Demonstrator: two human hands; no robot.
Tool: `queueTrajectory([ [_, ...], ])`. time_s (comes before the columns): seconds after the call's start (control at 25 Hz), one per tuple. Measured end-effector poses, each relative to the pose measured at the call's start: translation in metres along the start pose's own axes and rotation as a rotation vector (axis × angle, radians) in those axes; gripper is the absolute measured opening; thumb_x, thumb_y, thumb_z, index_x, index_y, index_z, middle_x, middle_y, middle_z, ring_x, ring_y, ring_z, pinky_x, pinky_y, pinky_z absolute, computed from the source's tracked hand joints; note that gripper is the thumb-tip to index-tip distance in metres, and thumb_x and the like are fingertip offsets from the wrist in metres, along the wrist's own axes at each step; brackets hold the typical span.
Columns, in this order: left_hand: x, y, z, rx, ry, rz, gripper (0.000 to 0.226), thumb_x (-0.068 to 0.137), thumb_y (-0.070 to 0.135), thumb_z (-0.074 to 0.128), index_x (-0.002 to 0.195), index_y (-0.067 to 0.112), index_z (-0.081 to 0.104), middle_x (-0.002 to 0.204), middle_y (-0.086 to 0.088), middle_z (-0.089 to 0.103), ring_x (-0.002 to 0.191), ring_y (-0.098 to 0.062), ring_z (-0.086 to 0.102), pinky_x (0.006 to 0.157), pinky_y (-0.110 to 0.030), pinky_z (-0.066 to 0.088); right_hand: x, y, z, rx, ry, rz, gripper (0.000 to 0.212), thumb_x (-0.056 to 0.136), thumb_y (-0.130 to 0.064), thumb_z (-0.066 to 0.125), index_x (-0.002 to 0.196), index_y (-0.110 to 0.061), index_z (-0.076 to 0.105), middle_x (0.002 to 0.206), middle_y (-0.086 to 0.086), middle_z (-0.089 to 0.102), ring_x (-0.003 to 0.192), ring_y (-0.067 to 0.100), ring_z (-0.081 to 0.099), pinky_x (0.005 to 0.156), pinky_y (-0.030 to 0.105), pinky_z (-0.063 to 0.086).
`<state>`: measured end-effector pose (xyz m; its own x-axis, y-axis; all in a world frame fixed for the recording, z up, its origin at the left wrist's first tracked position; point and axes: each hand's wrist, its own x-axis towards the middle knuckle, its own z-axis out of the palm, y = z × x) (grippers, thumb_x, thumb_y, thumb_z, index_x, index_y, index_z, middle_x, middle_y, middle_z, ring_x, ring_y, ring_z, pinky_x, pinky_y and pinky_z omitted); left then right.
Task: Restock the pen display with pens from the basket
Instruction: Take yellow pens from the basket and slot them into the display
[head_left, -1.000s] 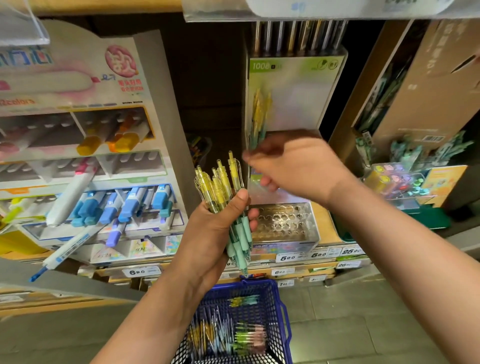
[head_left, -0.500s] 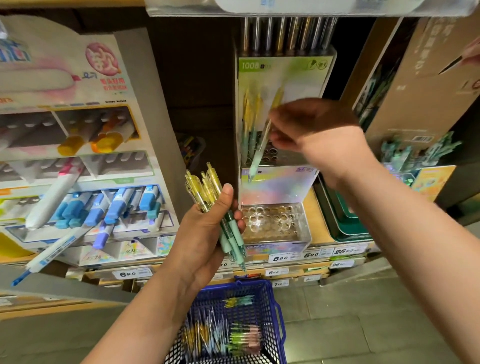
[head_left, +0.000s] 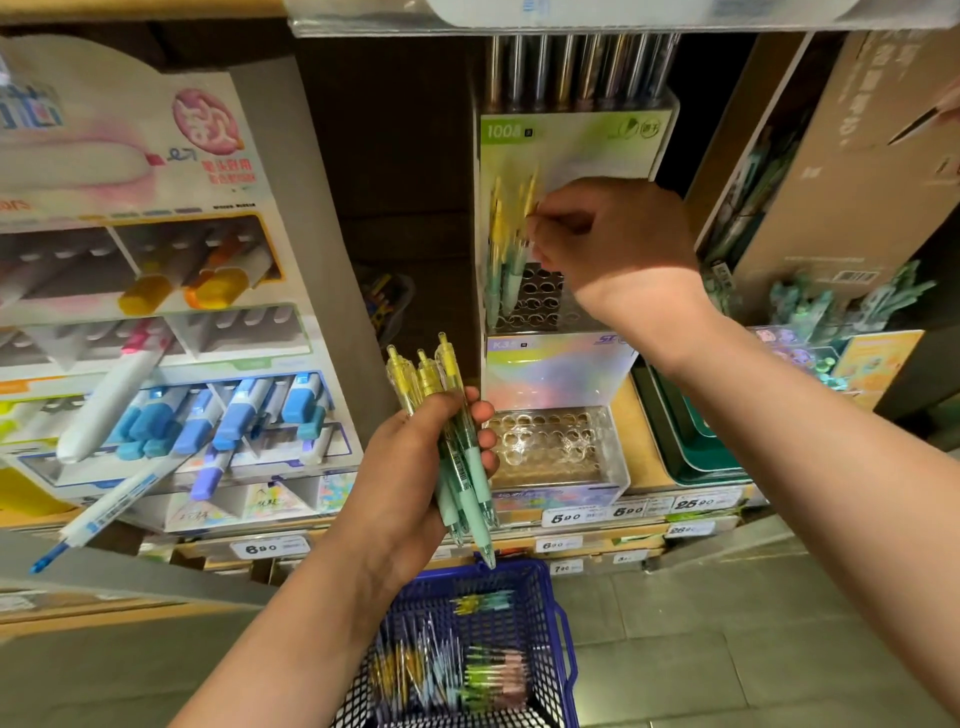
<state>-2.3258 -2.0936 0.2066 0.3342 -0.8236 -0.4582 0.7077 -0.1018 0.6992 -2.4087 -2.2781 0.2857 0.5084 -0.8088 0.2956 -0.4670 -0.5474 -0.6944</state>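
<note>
My left hand (head_left: 415, 483) grips a bunch of yellow-and-mint pens (head_left: 457, 447), tips down, in front of the shelf. My right hand (head_left: 613, 249) reaches up to the clear pen display (head_left: 566, 312), its fingers pinched on the yellow top of a pen (head_left: 511, 270) that stands in the upper rack of holes beside a few others. The lower rack (head_left: 550, 447) of the display shows only bare holes. Below, a blue basket (head_left: 556, 623) on the floor holds several bundles of coloured pens (head_left: 447, 675).
A big highlighter display (head_left: 171, 364) with blue, yellow and orange markers fills the left shelf. Brown cartons (head_left: 831, 182) and small trinkets stand to the right. Price tags (head_left: 566, 517) line the shelf edge. A clear shelf (head_left: 571, 21) hangs overhead.
My right hand took one pen from the bunch, lifted it to the upper rack and has stood it in the holes. The left hand stayed nearly still with the remaining pens.
</note>
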Motion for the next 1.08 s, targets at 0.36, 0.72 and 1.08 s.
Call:
queueTrajectory([
  [0.36,0.003,0.001,0.000,0.097,-0.019,0.088,0.024,0.101,0.025,0.063,0.114,0.005,0.063,0.089,-0.005,0.068,0.069,-0.016,0.055,0.062,-0.027,0.051,-0.010,-0.003,0.006,-0.293,-0.098,-0.017,0.031,0.095,-0.043,0.061,0.091,-0.017,0.079,0.089,0.001,0.077,0.086,0.022,0.070,0.084,0.033,0.053],
  [0.72,0.003,0.001,0.004,0.182,-0.131,0.171,0.017,0.098,0.025,0.064,0.105,0.013,0.074,0.087,-0.004,0.070,0.072,-0.015,0.061,0.062,-0.024,0.054,-0.057,-0.017,0.019,0.005,-0.460,0.219,0.042,0.082,-0.064,0.067,0.080,-0.023,0.070,0.066,-0.010,0.073,0.063,-0.001,0.069,0.065,0.022,0.057],
  [1.08,0.005,-0.001,0.003,0.035,-0.044,0.089,0.027,0.103,0.023,0.059,0.111,-0.002,0.066,0.084,-0.010,0.069,0.065,-0.016,0.061,0.056,-0.025,0.054,-0.038,-0.006,0.001,0.658,-0.265,0.455,0.005,0.090,-0.010,0.072,0.086,-0.009,0.074,0.089,0.019,0.077,0.084,0.022,0.076,0.082,0.032,0.062],
])
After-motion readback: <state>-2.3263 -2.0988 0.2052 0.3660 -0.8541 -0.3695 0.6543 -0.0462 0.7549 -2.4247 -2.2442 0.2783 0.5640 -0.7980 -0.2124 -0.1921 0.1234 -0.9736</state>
